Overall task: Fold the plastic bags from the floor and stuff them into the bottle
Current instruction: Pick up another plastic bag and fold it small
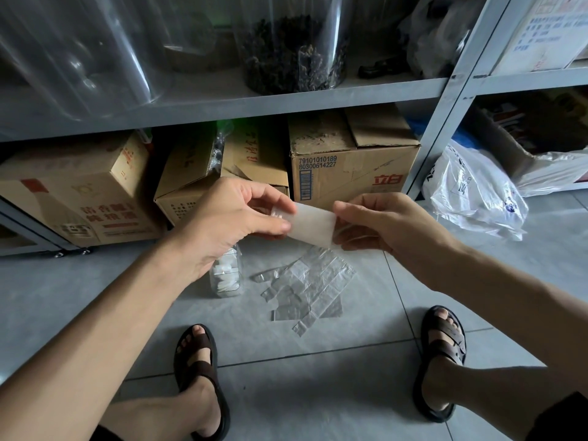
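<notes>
Pinching hands: left hand and right hand, fingers gripping opposite ends of folded bag.
Bottle: upright on floor, just left of flat bags.

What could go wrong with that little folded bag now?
The bag is only pinched at its two ends, so it may spring unfolded. The bottle already looks packed, so pushing another in could tip it. The loose bags lie near the sandals, so a foot might scuff them.

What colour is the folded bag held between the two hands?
Translucent milky white; the folded bag shows best in the head view.
</notes>
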Motion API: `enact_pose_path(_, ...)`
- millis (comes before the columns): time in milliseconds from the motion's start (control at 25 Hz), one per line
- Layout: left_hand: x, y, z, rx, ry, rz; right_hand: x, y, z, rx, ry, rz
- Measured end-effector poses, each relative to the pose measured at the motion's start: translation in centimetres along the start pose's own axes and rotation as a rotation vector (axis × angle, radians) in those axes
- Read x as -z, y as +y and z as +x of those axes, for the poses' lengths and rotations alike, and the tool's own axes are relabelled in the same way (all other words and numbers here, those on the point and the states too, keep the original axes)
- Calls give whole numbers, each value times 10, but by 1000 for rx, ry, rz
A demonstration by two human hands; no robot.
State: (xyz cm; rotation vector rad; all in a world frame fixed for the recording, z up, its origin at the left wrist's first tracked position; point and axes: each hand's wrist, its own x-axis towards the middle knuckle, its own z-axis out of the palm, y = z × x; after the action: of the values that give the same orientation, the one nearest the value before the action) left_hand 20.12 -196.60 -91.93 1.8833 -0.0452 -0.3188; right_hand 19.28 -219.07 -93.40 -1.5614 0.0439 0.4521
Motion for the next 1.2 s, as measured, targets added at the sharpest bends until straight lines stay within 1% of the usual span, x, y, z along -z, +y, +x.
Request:
enact_pose_path(80, -2, 0, -1, -30, -73, 87, 1, 0, 2, 30, 25, -21)
enact_pose_path(160, -5, 0, -2, -51, -133, 152, -2, 1, 2, 44, -8, -51)
enact_pose_path(280, -10, 2, -4, -79, -170, 193, -9, 5, 3, 46, -31, -188)
enact_pose_path(400, -9, 0, -2, -101, -158, 159, -9, 4, 3, 6, -22, -224)
enact_pose_path(480, -7, -2, 0, -102, -137, 89, -9, 3, 3, -38, -59, -249)
enact_pose_path(560, -8, -4, 2, -62, -85, 2, -9, 4, 3, -64, -105, -281)
enact_pose_path(680, -15, -7, 3, 48, -38, -107, -10, 4, 3, -30, -76, -237)
enact_pose_path(800, -21, -8, 0, 105, -63, -82, -10, 3, 1, 15, -43, -159)
enact_pose_path(960, -24, -7, -2, 136, -26, -113, -10, 2, 1, 38, -40, -100)
enact_pose_path(1200, -25, -3, -4, 147, 2, -168, -8, 4, 2, 12, -22, 8)
